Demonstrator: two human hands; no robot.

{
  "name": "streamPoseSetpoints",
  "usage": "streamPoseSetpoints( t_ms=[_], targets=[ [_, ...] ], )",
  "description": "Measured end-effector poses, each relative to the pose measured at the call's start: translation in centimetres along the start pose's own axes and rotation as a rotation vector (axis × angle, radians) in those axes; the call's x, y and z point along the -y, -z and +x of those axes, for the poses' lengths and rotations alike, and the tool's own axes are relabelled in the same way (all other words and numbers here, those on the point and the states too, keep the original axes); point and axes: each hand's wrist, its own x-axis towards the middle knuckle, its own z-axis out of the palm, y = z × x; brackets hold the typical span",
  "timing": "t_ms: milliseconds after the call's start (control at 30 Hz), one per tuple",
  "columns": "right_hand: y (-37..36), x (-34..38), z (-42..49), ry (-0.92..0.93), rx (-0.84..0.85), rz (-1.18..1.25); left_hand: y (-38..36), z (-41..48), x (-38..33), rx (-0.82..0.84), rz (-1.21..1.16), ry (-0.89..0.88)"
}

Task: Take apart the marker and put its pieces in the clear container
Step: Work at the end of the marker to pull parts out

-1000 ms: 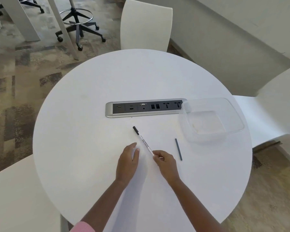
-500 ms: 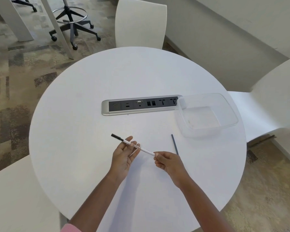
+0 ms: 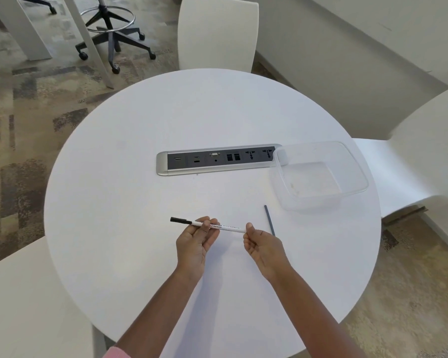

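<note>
— What's held? 
— A white marker (image 3: 212, 225) with its black cap (image 3: 179, 220) on, pinched between left hand (image 3: 195, 241) and right hand (image 3: 263, 245), above the table (image 3: 140, 254).

— The risk? 
— A sharp tug could flick the cap away; the clear container (image 3: 318, 174) sits well beyond the right hand, past a dark rod (image 3: 269, 220).

Marker (image 3: 228, 227) white, black cap; table (image 3: 140, 151) white; container (image 3: 357, 164) clear; loose rod (image 3: 269, 219) grey-blue; sleeve (image 3: 117, 353) pink.
</note>
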Motion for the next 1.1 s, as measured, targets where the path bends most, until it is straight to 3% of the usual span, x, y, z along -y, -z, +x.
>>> streamPoseSetpoints(
  t_ms=[167, 300, 367, 467, 533, 700, 867, 933, 1100],
  targets=[
    [-0.4, -0.8, 0.5, 0.363, -0.069, -0.344, -1.4, -0.6, 0.2, -0.146, -0.076, 0.004],
    [-0.1, -0.9, 0.5, 0.506, -0.043, -0.44, -2.0, -0.7, -0.3, -0.172, -0.115, 0.062],
    [0.1, -0.4, 0.5, 0.477, 0.001, -0.455, -2.0, -0.6, -0.8, -0.139, -0.104, 0.065],
    [0.5, 1.0, 0.7, 0.278, 0.168, -0.434, -1.5, -0.2, -1.4, -0.079, -0.012, 0.0],
    [0.8, 1.9, 0.6, 0.215, 0.259, -0.549, -1.2, -0.1, -1.7, -0.049, 0.054, -0.029],
    [0.5, 3.2, 0.3, 0.273, 0.32, -1.011, -1.1, 0.0, -1.3, 0.079, 0.125, -0.024],
    [-0.8, 3.9, -0.1, 0.239, 0.372, -1.175, -1.6, -0.5, -0.2, 0.205, 0.165, 0.024],
    [-1.0, 3.9, -0.2, 0.335, 0.346, -1.248, -1.9, -0.8, 0.1, 0.149, 0.139, -0.014],
    [-0.9, 2.8, 0.1, 0.77, 0.238, -1.53, -3.6, -1.8, 0.6, -0.054, 0.002, -0.078]
  ],
)
